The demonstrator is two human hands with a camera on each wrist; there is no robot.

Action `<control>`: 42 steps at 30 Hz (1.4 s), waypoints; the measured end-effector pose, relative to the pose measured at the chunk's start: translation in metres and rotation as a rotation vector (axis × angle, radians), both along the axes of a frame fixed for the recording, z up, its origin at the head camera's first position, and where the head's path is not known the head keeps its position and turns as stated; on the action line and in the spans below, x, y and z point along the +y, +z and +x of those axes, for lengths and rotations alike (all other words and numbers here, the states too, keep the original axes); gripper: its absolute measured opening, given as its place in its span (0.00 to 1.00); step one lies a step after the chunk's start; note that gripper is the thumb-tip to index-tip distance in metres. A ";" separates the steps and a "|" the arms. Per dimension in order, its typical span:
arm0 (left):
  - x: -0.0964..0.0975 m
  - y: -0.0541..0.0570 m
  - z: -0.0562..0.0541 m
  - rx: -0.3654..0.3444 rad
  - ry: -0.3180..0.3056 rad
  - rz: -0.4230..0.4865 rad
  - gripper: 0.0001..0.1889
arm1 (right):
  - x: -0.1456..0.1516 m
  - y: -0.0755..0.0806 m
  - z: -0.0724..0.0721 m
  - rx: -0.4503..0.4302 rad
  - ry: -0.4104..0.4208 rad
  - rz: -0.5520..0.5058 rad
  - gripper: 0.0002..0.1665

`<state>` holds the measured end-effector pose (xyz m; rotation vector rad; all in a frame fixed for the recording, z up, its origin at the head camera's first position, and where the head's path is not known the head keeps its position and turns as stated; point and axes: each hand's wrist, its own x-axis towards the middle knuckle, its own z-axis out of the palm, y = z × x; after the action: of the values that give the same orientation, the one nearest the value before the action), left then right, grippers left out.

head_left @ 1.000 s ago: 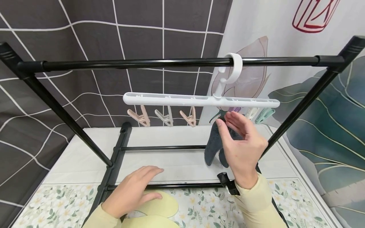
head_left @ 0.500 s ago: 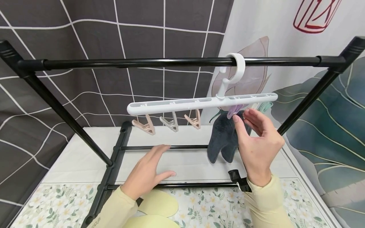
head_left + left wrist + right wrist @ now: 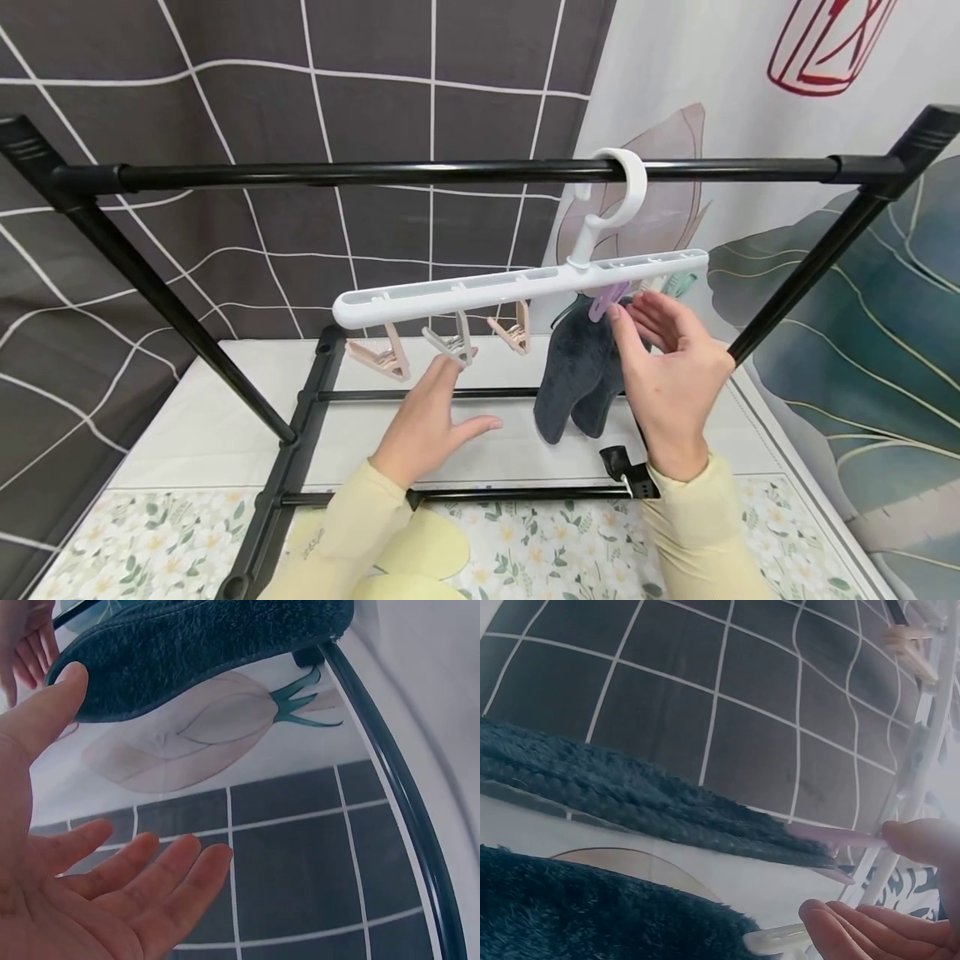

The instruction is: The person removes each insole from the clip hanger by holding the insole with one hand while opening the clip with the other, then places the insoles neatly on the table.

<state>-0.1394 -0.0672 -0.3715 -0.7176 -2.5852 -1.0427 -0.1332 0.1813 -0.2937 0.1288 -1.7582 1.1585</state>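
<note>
A white clip hanger (image 3: 517, 287) hangs by its hook from the black top bar, tilted, its left end lower. Two dark fuzzy, sole-shaped pieces that look like plush insoles (image 3: 573, 367) dangle beneath it, one from a purple clip (image 3: 609, 298). My right hand (image 3: 671, 375) is beside them. Its thumb tip touches the purple clip, and its fingers lie by a whitish clip (image 3: 776, 940) at the other piece, with a gap between thumb and fingers. My left hand (image 3: 435, 417) reaches up with fingers extended, holding nothing, its fingertips near a grey clip (image 3: 453, 340).
Pinkish clips (image 3: 382, 354) hang from the hanger's left side, and a green clip (image 3: 680, 284) from its right. The black rack (image 3: 375, 172) stands on a white and floral surface (image 3: 525, 550). Yellow sole-shaped pieces (image 3: 423, 542) lie at the front. Dark grid fabric (image 3: 360, 108) is behind.
My left hand has risen to the right toward the grey clip. The hanger has turned, its left end coming nearer and lower. My right hand has shifted right, exposing the purple clip.
</note>
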 end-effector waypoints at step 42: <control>0.110 -0.025 -0.034 -0.139 0.002 0.108 0.77 | -0.004 0.003 -0.027 -0.129 0.089 -0.102 0.20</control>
<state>-0.1732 0.0428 -0.3969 -0.6373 -2.6188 -1.2632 -0.1606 0.1771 -0.2904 0.0733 -1.8164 1.3449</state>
